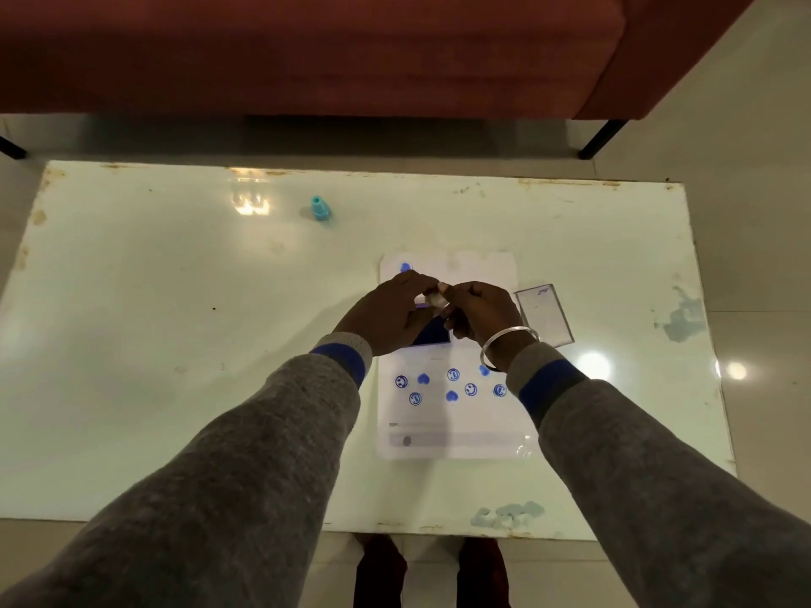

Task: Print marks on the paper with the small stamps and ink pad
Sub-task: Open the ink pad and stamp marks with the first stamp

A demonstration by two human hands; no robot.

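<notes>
A white sheet of paper (452, 423) lies on the white table, printed with several blue marks: smiley faces, hearts and round symbols. One more blue mark sits at its far left corner. The dark blue ink pad (432, 333) rests on the paper, partly hidden under my hands. My left hand (386, 315) and my right hand (482, 315) meet above the pad, both pinching a small pale stamp (434, 298) between the fingertips. The stamp's face is hidden.
The ink pad's clear lid (544, 315) lies just right of the paper. A small turquoise bottle (320, 208) stands at the far middle of the table (175, 322). A red sofa (307, 50) stands beyond the table's far edge.
</notes>
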